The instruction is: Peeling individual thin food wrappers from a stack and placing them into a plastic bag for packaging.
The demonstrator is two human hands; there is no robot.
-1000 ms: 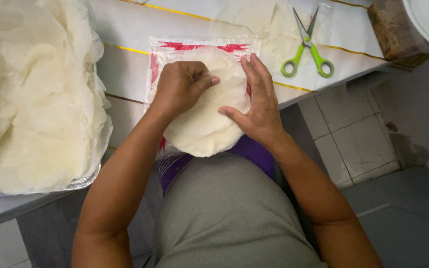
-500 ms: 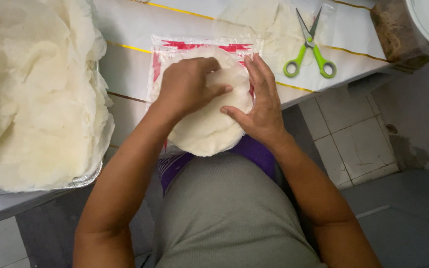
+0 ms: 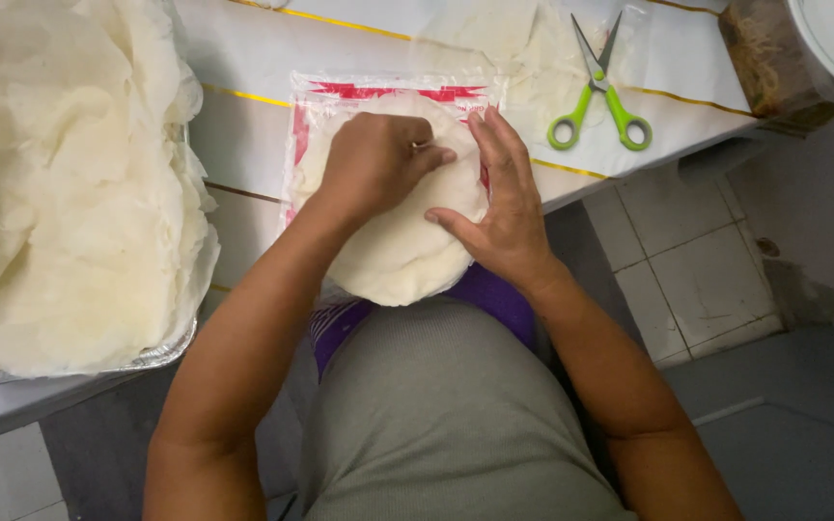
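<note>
Left hand (image 3: 374,159) curled, right hand (image 3: 499,207) spread flat, both pressing the wrappers (image 3: 403,256). Stack overhangs the surface (image 3: 243,58) edge; scissors (image 3: 598,92) well apart right.

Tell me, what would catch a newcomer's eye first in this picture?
Most likely the two hands in the middle: the left hand and right hand rest on a round stack of pale thin sheets lying on a clear red-edged bag. At left, a foil tray is heaped with more sheets, and green-handled scissors lie at upper right.
</note>
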